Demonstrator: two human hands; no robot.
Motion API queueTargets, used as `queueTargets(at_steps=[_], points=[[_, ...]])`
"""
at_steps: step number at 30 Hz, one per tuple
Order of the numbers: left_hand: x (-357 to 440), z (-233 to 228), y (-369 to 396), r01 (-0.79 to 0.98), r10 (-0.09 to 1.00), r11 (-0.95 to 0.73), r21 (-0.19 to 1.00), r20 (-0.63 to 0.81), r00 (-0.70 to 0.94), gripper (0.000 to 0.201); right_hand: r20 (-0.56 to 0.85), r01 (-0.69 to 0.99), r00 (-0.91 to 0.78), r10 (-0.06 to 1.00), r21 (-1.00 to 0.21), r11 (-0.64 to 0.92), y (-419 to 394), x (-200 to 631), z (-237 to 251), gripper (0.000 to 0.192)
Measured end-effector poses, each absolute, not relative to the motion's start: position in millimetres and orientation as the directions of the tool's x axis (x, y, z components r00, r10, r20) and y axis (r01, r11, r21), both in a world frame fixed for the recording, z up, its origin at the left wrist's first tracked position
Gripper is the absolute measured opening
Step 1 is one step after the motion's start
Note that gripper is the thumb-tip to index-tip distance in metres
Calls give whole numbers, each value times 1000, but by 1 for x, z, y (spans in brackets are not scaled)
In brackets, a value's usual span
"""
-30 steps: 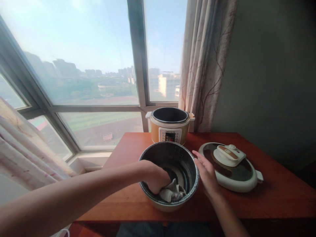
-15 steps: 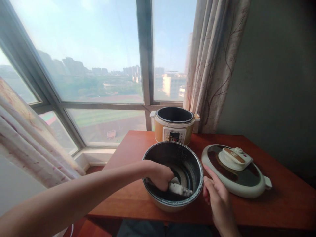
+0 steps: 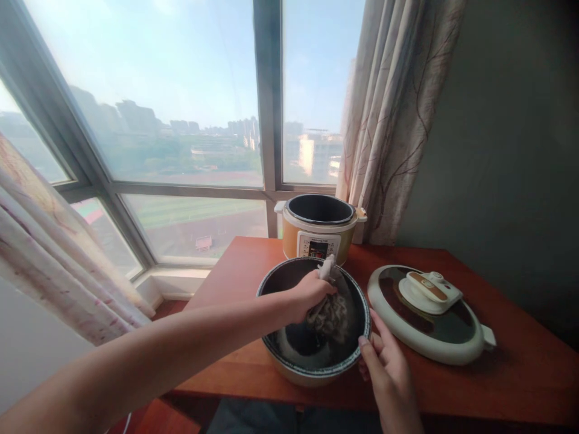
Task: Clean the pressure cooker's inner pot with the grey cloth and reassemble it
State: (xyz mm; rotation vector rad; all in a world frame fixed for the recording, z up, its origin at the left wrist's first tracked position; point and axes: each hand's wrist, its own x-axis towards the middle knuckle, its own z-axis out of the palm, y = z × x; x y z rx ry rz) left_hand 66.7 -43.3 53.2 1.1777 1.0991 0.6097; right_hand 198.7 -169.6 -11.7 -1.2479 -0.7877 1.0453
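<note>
A dark, round inner pot (image 3: pixel 289 352) sits near the front edge of a reddish wooden tabletop (image 3: pixel 520 386), tilted a little toward the viewer. Inside it, a crumpled grey-white cloth (image 3: pixel 329 312) is pressed against the pot's far inner wall, with one end poking up above the rim. The left hand (image 3: pixel 311 292) reaches in from the left over the rim, its fingers closed tight around the cloth. The right hand (image 3: pixel 388 367) comes up from the near right and rests against the pot's right outer side, thumb touching the rim, fingers loosely curled along the wall without fully closing.

Just behind the pot, at the far edge of the tabletop, stands a yellow electric cooker base (image 3: pixel 319 232), open at the top with a control panel facing forward. To the right of the pot, close but apart from it, a round white and brown cooker lid (image 3: pixel 429 316) lies flat with its handle up. Behind everything is a large window (image 3: pixel 158 120) showing hazy buildings, with patterned curtains (image 3: pixel 393 120) hanging at the right and at the near left.
</note>
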Motion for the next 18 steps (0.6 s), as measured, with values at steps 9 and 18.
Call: queueTargets(at_steps=[9, 18], points=[[80, 41, -56, 564, 820, -92, 821, -259, 511, 36, -55, -238, 354, 933, -971, 33, -164, 197, -19, 89], [50, 73, -61, 476, 334, -839, 265, -439, 834, 28, -51, -364, 500, 865, -918, 157, -136, 213, -25, 74]])
